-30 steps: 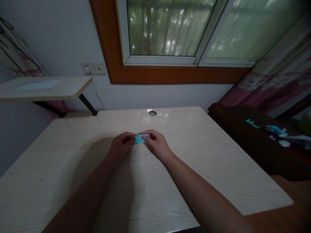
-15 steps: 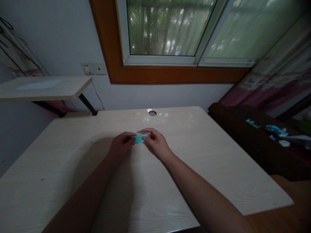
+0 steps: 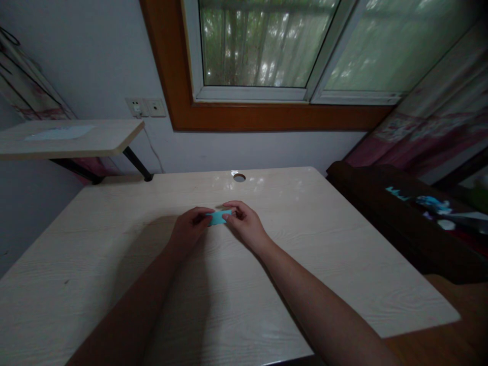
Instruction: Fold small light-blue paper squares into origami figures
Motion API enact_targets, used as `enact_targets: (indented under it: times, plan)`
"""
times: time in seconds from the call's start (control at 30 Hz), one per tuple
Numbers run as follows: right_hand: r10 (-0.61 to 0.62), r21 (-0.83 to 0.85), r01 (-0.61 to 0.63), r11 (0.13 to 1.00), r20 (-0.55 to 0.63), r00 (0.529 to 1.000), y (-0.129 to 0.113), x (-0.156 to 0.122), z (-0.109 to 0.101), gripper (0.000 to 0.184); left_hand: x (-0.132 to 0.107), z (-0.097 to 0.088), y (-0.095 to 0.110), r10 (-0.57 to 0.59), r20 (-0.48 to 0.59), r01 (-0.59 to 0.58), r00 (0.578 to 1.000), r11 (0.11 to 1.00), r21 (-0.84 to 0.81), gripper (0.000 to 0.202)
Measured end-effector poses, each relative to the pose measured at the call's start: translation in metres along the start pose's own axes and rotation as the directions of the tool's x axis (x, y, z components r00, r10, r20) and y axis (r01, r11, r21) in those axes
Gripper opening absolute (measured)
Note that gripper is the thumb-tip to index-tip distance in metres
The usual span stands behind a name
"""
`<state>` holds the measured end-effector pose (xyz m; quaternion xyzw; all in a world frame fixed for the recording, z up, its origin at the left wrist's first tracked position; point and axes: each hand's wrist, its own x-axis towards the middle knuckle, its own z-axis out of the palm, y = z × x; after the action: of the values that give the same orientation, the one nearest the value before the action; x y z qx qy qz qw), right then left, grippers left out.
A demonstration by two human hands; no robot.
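A small light-blue piece of paper (image 3: 218,218) is held between both hands above the middle of the pale wooden desk (image 3: 305,244). My left hand (image 3: 189,225) pinches its left end between thumb and fingers. At the opposite end, my right hand (image 3: 247,223) grips it with the thumb on the near face and the fingers behind. The thumbs and fingertips cover both ends of the paper. Shadows of my arms fall on the desk to the left.
A raised shelf (image 3: 72,147) on black legs stands at the back left, with a white sheet (image 3: 60,133) on it. A round cable hole (image 3: 239,178) lies near the desk's back edge. Right of the desk, dark furniture (image 3: 366,203) carries blue and white items (image 3: 434,205).
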<state>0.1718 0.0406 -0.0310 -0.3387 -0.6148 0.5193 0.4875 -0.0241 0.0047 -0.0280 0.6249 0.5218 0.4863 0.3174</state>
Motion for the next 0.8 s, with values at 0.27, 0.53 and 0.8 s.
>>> enact_targets:
  times: [0.27, 0.53, 0.8]
  plan:
    - [0.001, -0.012, -0.001, 1.000, 0.013, 1.000, -0.0010, -0.0006, 0.0008, 0.028, -0.0003, -0.0001, 0.0030, 0.052, 0.072, -0.058, 0.996, 0.994, 0.087, 0.022]
    - [-0.014, -0.046, 0.015, 0.999, 0.030, 0.999, -0.0033, -0.0015, -0.0007, 0.021, -0.0001, -0.0002, 0.0066, 0.084, 0.100, -0.101, 0.991, 0.980, 0.171, 0.021]
    - [-0.006, -0.088, 0.008, 0.996, 0.021, 1.000, 0.0016, -0.0011, -0.0014, 0.016, 0.0005, -0.0007, 0.0078, 0.078, 0.100, -0.096, 0.992, 0.978, 0.186, 0.020]
